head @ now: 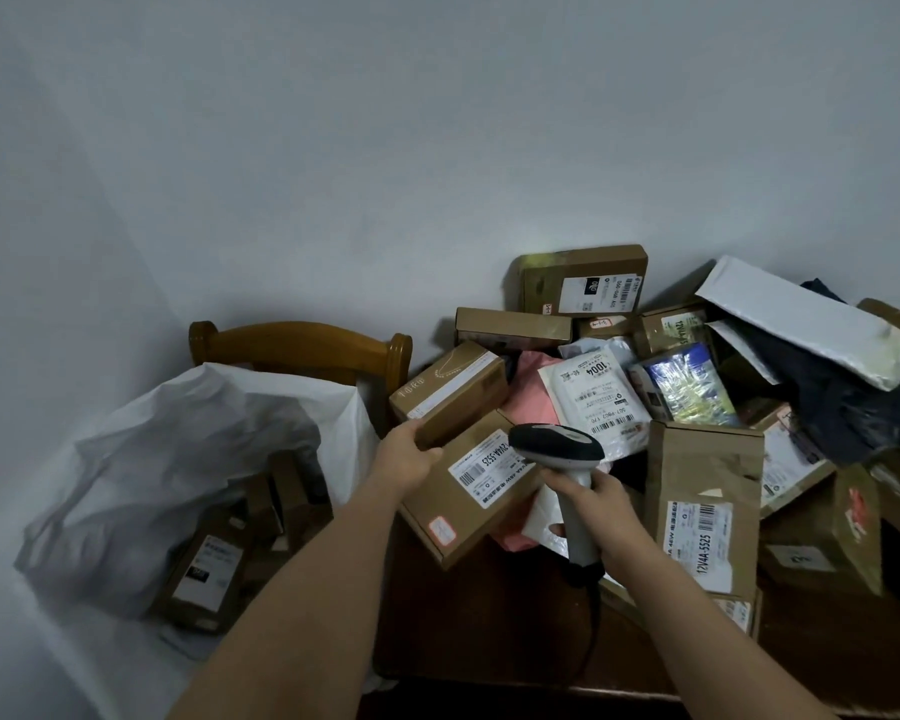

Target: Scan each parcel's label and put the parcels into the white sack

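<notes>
The small brown cardboard box (450, 394) sits tilted on the near-left edge of the parcel heap, its long axis running from near-left up to far-right, and the left hand (409, 454) grips its near corner, thumb on top. Just beneath it lies a flatter brown carton with a white barcode label (476, 488). The right hand (596, 504) is wrapped round the handle of a grey-and-black barcode scanner (562, 459), whose head points left over that label. The crumpled white plastic sack (178, 459), already holding boxes, gapes to the left against a wooden chair (302, 345), so the left hand is plainly the nearer one for dropping the box in.
</notes>
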